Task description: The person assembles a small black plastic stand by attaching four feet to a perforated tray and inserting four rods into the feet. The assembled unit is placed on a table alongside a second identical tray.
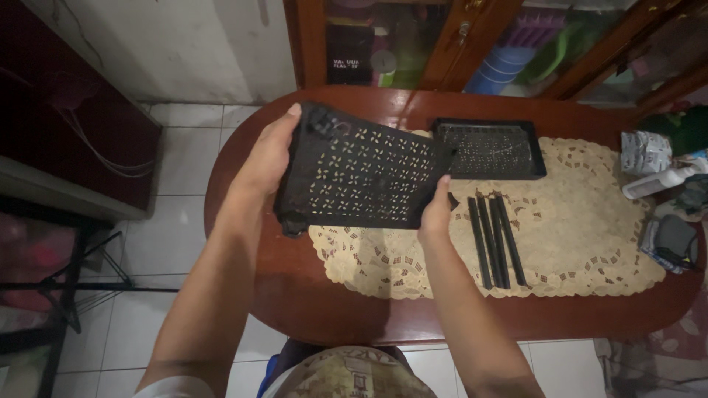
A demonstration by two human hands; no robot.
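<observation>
Both my hands hold a black perforated plastic shelf panel (365, 173) tilted above an oval wooden table (295, 295). My left hand (269, 158) grips its left edge, thumb on top. At the lower right corner my right hand (436, 214) pinches the panel. A second black perforated panel (488, 149) lies flat on the beige lace mat (582, 221) just behind. Several black plastic rods (495, 239) lie side by side on the mat, right of my right hand.
A wooden glass-door cabinet (457, 37) stands behind the table. A white bottle (660, 180), a crumpled packet (645, 151) and a dark pouch (672, 242) sit at the table's right end. White floor tiles (173, 158) and a dark cabinet (66, 110) are to the left.
</observation>
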